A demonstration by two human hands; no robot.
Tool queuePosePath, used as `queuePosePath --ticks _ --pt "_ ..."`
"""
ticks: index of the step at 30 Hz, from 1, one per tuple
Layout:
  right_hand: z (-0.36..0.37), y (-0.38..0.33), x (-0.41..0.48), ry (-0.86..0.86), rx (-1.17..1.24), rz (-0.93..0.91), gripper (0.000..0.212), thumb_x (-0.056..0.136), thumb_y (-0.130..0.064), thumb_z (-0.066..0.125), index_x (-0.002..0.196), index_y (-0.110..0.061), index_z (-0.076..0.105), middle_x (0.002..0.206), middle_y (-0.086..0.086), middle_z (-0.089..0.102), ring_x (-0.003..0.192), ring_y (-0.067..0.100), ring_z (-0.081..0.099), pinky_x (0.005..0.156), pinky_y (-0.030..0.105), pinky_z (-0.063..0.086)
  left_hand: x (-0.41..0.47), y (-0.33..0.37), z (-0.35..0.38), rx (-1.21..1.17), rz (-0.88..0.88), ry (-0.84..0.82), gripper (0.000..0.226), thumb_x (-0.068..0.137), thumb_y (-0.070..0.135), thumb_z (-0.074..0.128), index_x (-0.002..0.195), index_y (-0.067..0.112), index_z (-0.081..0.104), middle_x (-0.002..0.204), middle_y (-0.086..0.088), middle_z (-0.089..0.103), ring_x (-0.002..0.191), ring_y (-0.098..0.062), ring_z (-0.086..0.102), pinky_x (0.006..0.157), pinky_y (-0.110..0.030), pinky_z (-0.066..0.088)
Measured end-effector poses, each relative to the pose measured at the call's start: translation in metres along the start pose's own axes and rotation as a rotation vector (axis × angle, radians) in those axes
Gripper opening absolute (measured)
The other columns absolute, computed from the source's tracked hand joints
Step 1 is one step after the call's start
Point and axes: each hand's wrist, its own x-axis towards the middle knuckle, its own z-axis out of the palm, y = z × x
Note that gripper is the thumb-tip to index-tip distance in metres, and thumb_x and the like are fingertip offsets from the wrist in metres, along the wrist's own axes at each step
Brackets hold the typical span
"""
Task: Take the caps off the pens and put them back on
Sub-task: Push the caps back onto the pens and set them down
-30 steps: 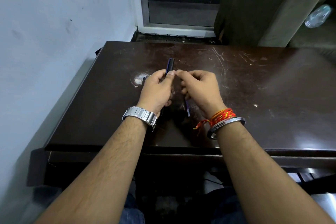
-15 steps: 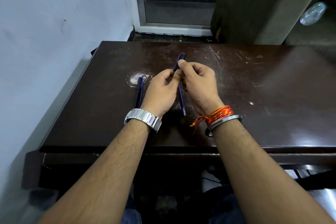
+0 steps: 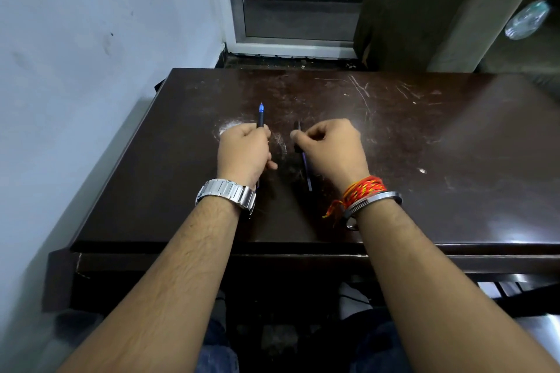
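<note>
Over the dark table (image 3: 424,142), we see the left hand (image 3: 244,151) clenched around an uncapped pen (image 3: 260,116), its blue tip pointing away. The right hand (image 3: 331,150), apart from it, pinches the dark cap (image 3: 297,127) above a second pen (image 3: 306,169) lying below.

The left hand (image 3: 244,152) covers most of the uncapped pen (image 3: 260,117); only its blue tip end shows beyond the knuckles. The right hand (image 3: 331,148) hides most of the dark cap (image 3: 297,127) pinched in its fingers, and part of a second pen (image 3: 306,169) lying on the table (image 3: 439,145). The table's right side is cut off by the frame edge. A pale, blurred object (image 3: 526,20) at upper right cannot be identified.
</note>
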Motion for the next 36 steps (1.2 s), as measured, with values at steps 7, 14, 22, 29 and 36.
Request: queuePosePath --ticks 7,14,22,29,36 --pt "0.012 -0.001 -0.004 -0.091 -0.217 0.039 0.028 0.08 -0.034 0.075 0.076 -0.007 0.07 0.079 0.012 0.068 0.076 0.028 0.067 0.065 0.029 0.052 0.001 -0.005 0.001 0.009 0.055 0.02 0.012 0.083 0.013 0.074 0.092 0.005 0.073 0.057 0.004 0.065 0.042 -0.007 0.059 0.052 -0.028 0.055" --pt "0.013 0.002 -0.004 -0.026 -0.268 0.085 0.033 0.074 -0.037 0.079 0.073 -0.008 0.064 0.074 0.008 0.062 0.07 0.028 0.064 0.06 0.028 0.046 -0.001 -0.006 -0.001 0.104 0.077 0.0 0.026 0.08 0.018 0.079 0.101 0.005 0.073 0.064 0.004 0.069 0.044 -0.009 0.065 0.058 -0.034 0.062" --pt "0.01 0.008 -0.004 0.08 -0.274 0.135 0.048 0.072 -0.041 0.082 0.058 -0.016 0.044 0.061 -0.002 0.041 0.057 0.024 0.048 0.058 0.028 0.039 -0.007 -0.003 0.0 0.121 0.068 -0.045 0.018 0.08 0.016 0.08 0.095 0.009 0.072 0.066 0.005 0.07 0.046 -0.009 0.066 0.06 -0.035 0.063" --pt "0.011 0.005 -0.005 0.083 -0.262 0.128 0.051 0.074 -0.048 0.078 0.057 -0.013 0.044 0.062 0.002 0.048 0.061 0.028 0.058 0.054 0.029 0.041 -0.008 -0.002 0.001 0.126 0.059 -0.06 0.014 0.08 0.016 0.08 0.09 0.012 0.071 0.067 0.001 0.072 0.052 -0.016 0.07 0.059 -0.033 0.062" --pt "0.011 -0.005 -0.001 0.124 0.142 0.089 0.041 0.082 -0.051 0.066 0.056 -0.019 0.066 0.048 -0.008 0.06 0.055 0.008 0.061 0.051 0.02 0.04 -0.009 -0.002 -0.001 0.143 0.085 -0.092 0.024 0.074 0.016 0.085 0.095 0.011 0.076 0.082 -0.006 0.076 0.078 -0.018 0.075 0.078 -0.036 0.061"
